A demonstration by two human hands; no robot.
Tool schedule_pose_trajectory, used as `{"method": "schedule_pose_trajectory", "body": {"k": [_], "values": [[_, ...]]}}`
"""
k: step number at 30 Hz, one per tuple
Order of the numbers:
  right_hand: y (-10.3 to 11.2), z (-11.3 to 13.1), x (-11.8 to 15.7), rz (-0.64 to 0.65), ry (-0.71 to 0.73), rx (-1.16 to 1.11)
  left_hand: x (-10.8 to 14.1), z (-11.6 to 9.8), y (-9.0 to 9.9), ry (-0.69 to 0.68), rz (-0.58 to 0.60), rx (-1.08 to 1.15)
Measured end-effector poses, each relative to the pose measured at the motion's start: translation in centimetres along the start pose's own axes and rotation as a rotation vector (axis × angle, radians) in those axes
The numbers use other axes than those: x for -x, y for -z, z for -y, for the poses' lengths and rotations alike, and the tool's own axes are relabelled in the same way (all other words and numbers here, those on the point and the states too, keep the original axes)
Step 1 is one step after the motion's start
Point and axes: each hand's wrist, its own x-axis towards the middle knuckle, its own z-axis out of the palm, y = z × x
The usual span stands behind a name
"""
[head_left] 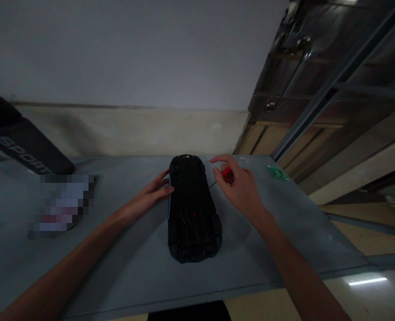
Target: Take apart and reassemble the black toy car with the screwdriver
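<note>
Black plastic toy car (192,196), bluish along its left side, lies underside up on the surface (133,272), which has a grey-blue cover; its far end is by the far edge, near end a bit short of the near edge. Flipped prob. so the base faces up & stays reachable. Left hand (153,189) is at the car's left side, thumb tip on the rim, other fingers a little apart & lower along the flank, prob. to keep it from sliding or rocking. Right hand (242,191) is just off the car's right side w/ a red-handled, thin-shafted screwdriver (228,174): rear fingers curled on the handle, index & thumb spread apart, maybe to leave them free while the tool stays in the palm. Dim view, so can't tell if the left fingers actually clamp the rim, or if the shaft touches the car. Crumpled green plastic packet (278,173) sits near the far right corner, out of the hands' way. Toward the left: a dark tubular object marked "SPORT" (30,147) leaning by the far edge, plus a pixelated pale-and-reddish flat item (62,207) nearer, both well apart from the car.
</note>
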Motion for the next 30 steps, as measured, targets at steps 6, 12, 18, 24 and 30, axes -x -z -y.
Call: {"method": "schedule_pose_trajectory", "body": {"k": [6,12,18,24,30], "values": [[0.1,-2.4,-1.1,-0.087,-0.314,-0.307,-0.4,0.5,0.4,0.049,-0.011,0.03],[-0.3,-3.7,-1.7,-0.14,-0.364,-0.538,-0.9,1.2,0.4,-0.007,0.055,0.181],[-0.8,-2.2,-1.1,0.009,-0.306,-0.553,-1.4,1.9,0.4,-0.027,0.054,0.223],[-1.7,1.5,-1.5,0.29,-0.135,-0.441,-1.0,1.4,0.1,-0.018,0.061,0.229],[-2.7,4.1,-3.7,0.492,-0.04,-0.33,-0.5,0.5,-0.3,-0.039,0.089,0.201]]}}
